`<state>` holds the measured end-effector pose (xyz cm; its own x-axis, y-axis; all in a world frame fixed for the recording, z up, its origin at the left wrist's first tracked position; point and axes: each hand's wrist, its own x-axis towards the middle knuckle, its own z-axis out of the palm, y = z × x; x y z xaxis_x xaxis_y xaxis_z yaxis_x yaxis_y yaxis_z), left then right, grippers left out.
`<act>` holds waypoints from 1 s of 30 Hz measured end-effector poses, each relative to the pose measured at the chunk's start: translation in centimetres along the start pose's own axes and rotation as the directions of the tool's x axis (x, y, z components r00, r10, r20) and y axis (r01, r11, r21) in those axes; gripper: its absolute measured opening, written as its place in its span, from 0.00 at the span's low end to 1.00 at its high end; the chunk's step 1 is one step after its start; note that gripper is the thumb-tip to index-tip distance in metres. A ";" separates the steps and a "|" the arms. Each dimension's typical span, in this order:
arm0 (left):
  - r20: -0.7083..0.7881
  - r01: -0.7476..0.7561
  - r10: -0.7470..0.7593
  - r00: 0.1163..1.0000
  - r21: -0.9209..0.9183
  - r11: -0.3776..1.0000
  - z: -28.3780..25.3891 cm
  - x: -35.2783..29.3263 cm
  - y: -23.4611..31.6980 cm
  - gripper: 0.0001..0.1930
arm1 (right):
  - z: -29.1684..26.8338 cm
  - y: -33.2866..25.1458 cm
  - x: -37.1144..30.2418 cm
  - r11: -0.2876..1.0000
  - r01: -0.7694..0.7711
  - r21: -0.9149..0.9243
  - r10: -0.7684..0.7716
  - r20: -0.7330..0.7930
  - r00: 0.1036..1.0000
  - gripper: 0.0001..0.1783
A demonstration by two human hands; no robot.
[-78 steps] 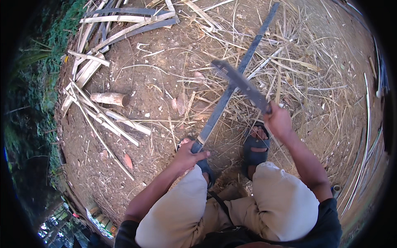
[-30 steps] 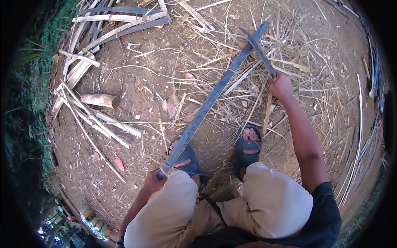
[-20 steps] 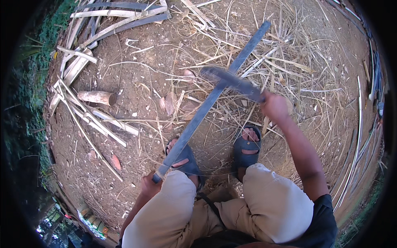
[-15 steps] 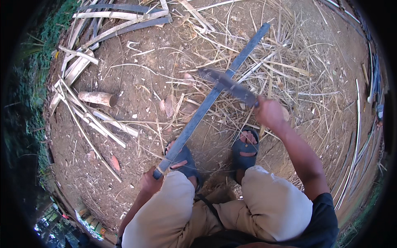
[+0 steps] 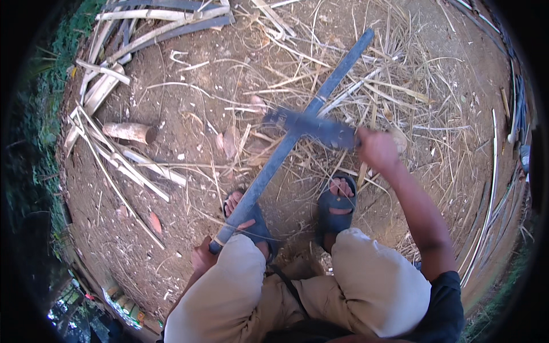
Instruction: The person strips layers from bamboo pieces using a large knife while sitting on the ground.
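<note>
A long, dark bamboo strip (image 5: 264, 170) slants from beside my left knee to the far right, passing over my left foot. My left hand (image 5: 203, 256) is closed round its near end, partly hidden by the knee. In my right hand (image 5: 378, 150) is the handle of a machete (image 5: 329, 132), fingers wrapped tightly round it. Its broad, dark blade, blurred by motion, lies across the middle of the strip and points left. Whether the edge touches the strip or hovers over it, I cannot tell. Dry shavings (image 5: 394, 86) cover the ground around the strip's far half.
Split bamboo pieces (image 5: 154, 16) are piled at the far left, with more strips (image 5: 134, 171) below. A short log (image 5: 129, 132) lies near them. Long thin strips (image 5: 486, 200) line the right side. My sandalled feet (image 5: 337, 208) stand close under the blade.
The machete blade has turned to lie more level and come nearer along the strip. My right hand has shifted slightly right. My left hand keeps its hold on the strip's near end.
</note>
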<state>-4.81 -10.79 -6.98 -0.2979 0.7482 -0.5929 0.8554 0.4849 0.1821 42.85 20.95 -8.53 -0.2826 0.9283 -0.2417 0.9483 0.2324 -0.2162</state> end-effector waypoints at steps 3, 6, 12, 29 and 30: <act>-0.028 0.060 -0.058 0.998 0.109 0.992 1.4 -0.1 0.2 0.19 | -0.3 1.4 2.3 0.969 -0.247 0.026 0.246 0.031 0.969 0.09; -0.007 0.078 -0.078 0.997 0.030 0.997 2.0 -0.6 -0.9 0.16 | -0.8 -0.5 1.6 0.994 -0.073 -0.085 0.083 0.129 0.988 0.08; 0.010 -0.018 0.019 1.000 -0.069 0.997 2.2 -0.5 -1.6 0.21 | 0.8 3.2 3.2 0.971 -0.216 0.100 0.225 -0.090 0.970 0.08; 0.181 0.082 -0.035 0.983 -0.260 0.962 -2.4 0.4 -2.3 0.13 | 2.4 6.4 2.7 0.825 -0.468 0.316 0.482 0.038 0.875 0.17; 0.145 0.066 -0.036 0.989 -0.211 0.975 -2.4 0.1 -2.7 0.14 | 1.1 4.2 2.8 0.831 -0.487 0.270 0.458 0.165 0.874 0.20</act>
<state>-8.15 -10.89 -5.64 -0.2642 0.6569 -0.7062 0.7251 0.6181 0.3037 45.90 24.24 -11.13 0.1636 0.8694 -0.4662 0.8862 -0.3371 -0.3178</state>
